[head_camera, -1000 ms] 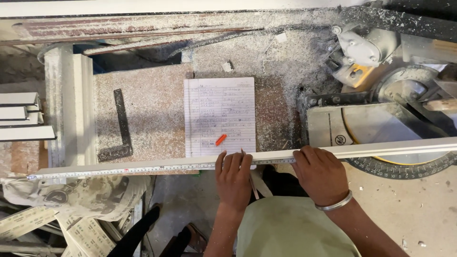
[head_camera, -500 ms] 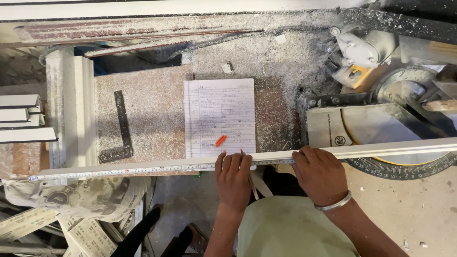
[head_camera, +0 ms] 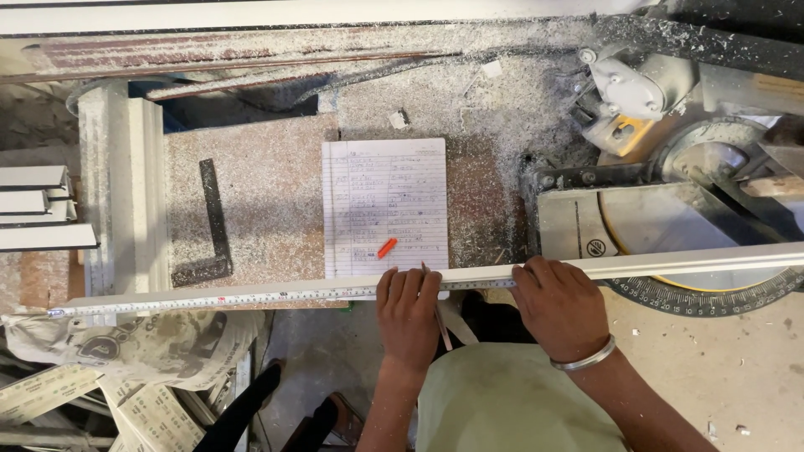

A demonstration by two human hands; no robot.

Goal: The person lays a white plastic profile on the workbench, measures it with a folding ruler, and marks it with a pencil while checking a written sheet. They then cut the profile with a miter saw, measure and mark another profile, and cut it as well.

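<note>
Nearest, left hand [head_camera: 408, 311] flat on a long white strip [head_camera: 670, 262], fingers closed on a pencil [head_camera: 438, 314]; right hand [head_camera: 559, 304] spread, pressing the same strip just beside. Along the strip leftward, an extended tape measure [head_camera: 209, 300]. Beyond, on the dusty worktop [head_camera: 268, 192], a lined notepad [head_camera: 385, 201] with a small orange marker [head_camera: 386, 248], a black square [head_camera: 211, 226] left. Farthest right, a miter saw [head_camera: 670, 167].

One notepad [head_camera: 385, 205]; one square [head_camera: 211, 230]; one saw [head_camera: 670, 151]; two hands [head_camera: 408, 314].

Notepad [head_camera: 385, 205] between square [head_camera: 209, 230] and saw [head_camera: 670, 209].
</note>
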